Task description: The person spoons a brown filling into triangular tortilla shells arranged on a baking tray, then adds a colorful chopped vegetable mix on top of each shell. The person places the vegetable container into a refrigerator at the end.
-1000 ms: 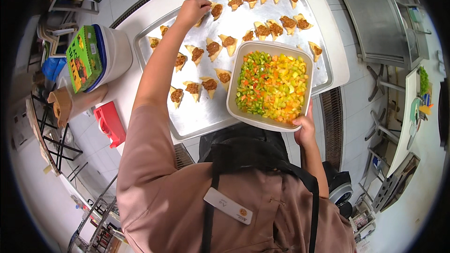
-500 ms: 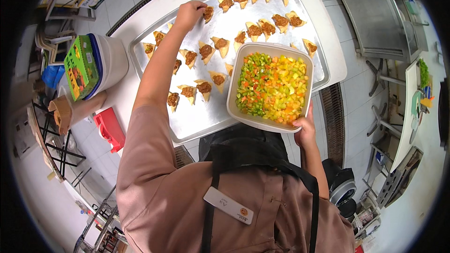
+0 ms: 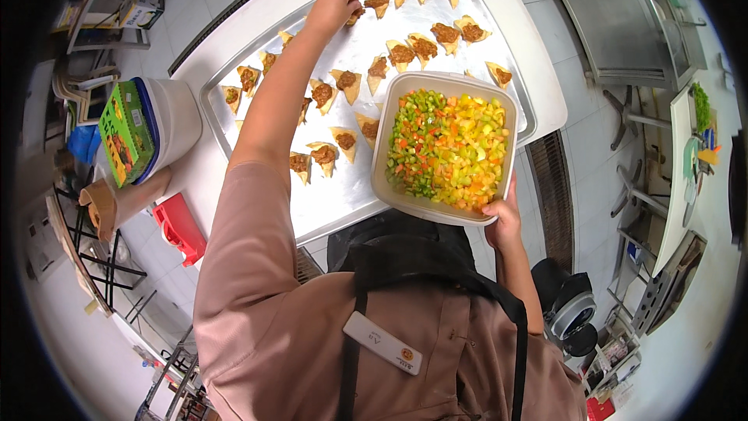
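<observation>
My left hand (image 3: 333, 11) is at the far side of a large metal tray (image 3: 343, 201). Its fingers are pinched together at a topped triangular chip (image 3: 354, 19); whatever they hold is hidden. Rows of similar golden triangles, such as this chip (image 3: 347, 84), lie on the tray, each bearing brown sauce-like topping. With my right hand (image 3: 505, 218) I grip the near right corner of a square pale plastic container (image 3: 379, 164), thumb over the rim. Inside are diced vegetables (image 3: 448, 148), green, orange and yellow. The container hangs over the tray's near right part and covers some chips.
The tray rests on a white table (image 3: 538, 70). At the left stands a white tub (image 3: 179, 121) with a blue lid and a green box (image 3: 128, 132) on it. A red plastic object (image 3: 181, 228) sits by the table's left edge. Steel equipment (image 3: 615, 15) stands far right.
My left hand has moved slightly right and away from me across the tray, its fingers still low at a chip. The container stays in my right hand. The whole view has shifted a little.
</observation>
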Demonstrator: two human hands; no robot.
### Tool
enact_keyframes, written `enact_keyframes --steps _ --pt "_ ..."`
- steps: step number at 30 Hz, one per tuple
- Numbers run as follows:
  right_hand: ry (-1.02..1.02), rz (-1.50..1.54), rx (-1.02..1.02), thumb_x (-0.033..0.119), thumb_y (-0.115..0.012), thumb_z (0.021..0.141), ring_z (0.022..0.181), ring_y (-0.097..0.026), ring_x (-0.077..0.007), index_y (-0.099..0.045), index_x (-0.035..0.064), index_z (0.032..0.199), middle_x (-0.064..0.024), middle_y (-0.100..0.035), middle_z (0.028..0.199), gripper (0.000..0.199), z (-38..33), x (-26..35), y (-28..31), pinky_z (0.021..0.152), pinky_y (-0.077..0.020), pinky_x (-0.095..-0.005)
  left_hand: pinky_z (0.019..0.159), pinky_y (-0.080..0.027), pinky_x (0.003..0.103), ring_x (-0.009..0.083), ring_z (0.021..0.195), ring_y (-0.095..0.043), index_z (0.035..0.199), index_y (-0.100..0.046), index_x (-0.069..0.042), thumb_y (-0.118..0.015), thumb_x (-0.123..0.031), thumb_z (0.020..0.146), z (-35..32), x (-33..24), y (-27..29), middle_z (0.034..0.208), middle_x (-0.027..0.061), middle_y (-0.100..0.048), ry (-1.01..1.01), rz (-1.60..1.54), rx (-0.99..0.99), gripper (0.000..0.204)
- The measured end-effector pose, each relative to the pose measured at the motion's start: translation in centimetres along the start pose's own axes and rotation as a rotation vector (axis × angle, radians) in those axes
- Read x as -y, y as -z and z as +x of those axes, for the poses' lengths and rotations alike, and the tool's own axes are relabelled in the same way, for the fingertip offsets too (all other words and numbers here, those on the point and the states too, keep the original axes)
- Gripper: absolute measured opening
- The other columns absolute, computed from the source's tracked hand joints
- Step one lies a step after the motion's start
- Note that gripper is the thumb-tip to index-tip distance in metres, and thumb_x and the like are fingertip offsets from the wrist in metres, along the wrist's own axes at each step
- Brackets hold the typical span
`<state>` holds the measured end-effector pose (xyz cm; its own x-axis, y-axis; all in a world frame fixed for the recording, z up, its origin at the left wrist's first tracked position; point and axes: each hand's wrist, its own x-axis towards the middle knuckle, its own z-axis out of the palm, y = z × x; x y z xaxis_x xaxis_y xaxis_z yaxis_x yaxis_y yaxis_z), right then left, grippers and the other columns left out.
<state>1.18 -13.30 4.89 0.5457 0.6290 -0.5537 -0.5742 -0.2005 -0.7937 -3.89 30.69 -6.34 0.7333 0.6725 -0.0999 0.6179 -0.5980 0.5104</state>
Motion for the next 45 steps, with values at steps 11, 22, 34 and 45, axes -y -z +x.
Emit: enact_keyframes --steps 11,22,34,45 --pt "0.047 0.005 -0.008 0.009 -0.049 0.054 0.129 -0.034 -0.0283 -0.015 0.0043 0.144 -0.0161 -0.034 0.138 0.097 0.3 -0.3 0.0 0.107 -0.0269 -0.0353 0.079 -0.049 0.032 0.025 0.086 -0.064 0.103 -0.067 -0.007 -0.057 -0.015 0.088 -0.3 2.2 0.3 0.096 0.0123 -0.067 0.006 -0.047 -0.047 0.02" --pt "0.133 -0.015 0.03 0.005 -0.047 0.055 0.13 -0.032 -0.0278 -0.015 0.0058 0.145 -0.015 -0.033 0.139 0.095 1.2 -0.2 0.3 0.107 -0.0273 -0.0345 0.082 -0.049 0.039 0.0286 0.093 -0.06 0.106 -0.061 -0.008 -0.064 -0.026 0.084 -15.8 -13.6 3.7 0.105 0.0112 -0.059 -0.624 -0.262 0.373 0.028" --pt "0.055 0.132 0.035 0.003 -0.045 0.058 0.129 -0.034 -0.0247 -0.015 0.0044 0.145 -0.0128 -0.032 0.139 0.092 0.7 1.2 -1.0 0.107 -0.0282 -0.0333 0.07 -0.051 0.038 0.0284 0.077 -0.063 0.092 -0.063 -0.003 -0.062 -0.008 0.078 -18.2 -14.5 4.2 0.089 0.0142 -0.061 -0.676 -0.162 0.368 0.014" --pt "0.095 0.158 -0.004 0.002 -0.045 0.058 0.128 -0.035 -0.0254 -0.015 0.0049 0.145 -0.0119 -0.034 0.139 0.093 0.2 0.7 -1.2 0.105 -0.0292 -0.0327 0.072 -0.05 0.024 0.009 0.076 -0.061 0.096 -0.063 -0.002 -0.062 -0.01 0.085 -9.7 -8.2 5.3 0.085 0.0032 -0.065 0.0 -1.023 0.321 0.014"
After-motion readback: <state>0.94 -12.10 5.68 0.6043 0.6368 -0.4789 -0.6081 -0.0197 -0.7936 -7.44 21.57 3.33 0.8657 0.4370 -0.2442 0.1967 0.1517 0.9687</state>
